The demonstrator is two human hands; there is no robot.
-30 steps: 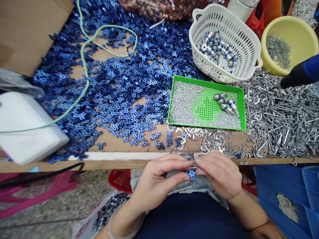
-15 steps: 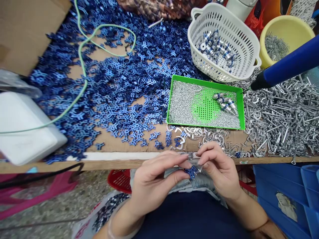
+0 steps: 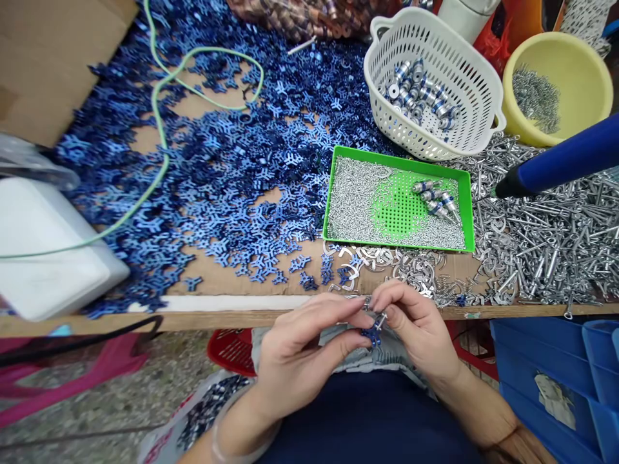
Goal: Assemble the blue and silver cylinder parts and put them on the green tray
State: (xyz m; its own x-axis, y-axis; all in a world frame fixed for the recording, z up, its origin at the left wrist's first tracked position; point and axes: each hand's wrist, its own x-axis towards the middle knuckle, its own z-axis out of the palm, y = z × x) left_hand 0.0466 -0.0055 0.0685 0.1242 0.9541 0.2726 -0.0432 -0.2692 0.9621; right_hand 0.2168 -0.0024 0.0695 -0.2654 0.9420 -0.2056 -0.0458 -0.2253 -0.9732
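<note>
Head view: the person's left hand (image 3: 302,361) and right hand (image 3: 418,332) are brought together just below the front wooden edge of the surface (image 3: 145,321), above the person's lap. Their fingertips pinch a small blue Y-shaped metal piece (image 3: 372,334) with a silver part at its top. Loose silver C-shaped rings (image 3: 416,270) lie along the front edge, directly beyond the hands. Farther back, a green tray (image 3: 399,159) holds fine silver clips (image 3: 355,200) and a few blue-banded silver cylinders (image 3: 432,196). A white perforated basket (image 3: 493,90) of similar cylinders stands near the far right corner, beside a yellow basin (image 3: 580,84) of fine coiled springs (image 3: 536,100). A heap of blue Y-shaped pieces (image 3: 193,193) spreads over the left half; silver pins (image 3: 546,238) cover the right, beneath a blue cylindrical tool (image 3: 565,158).
</note>
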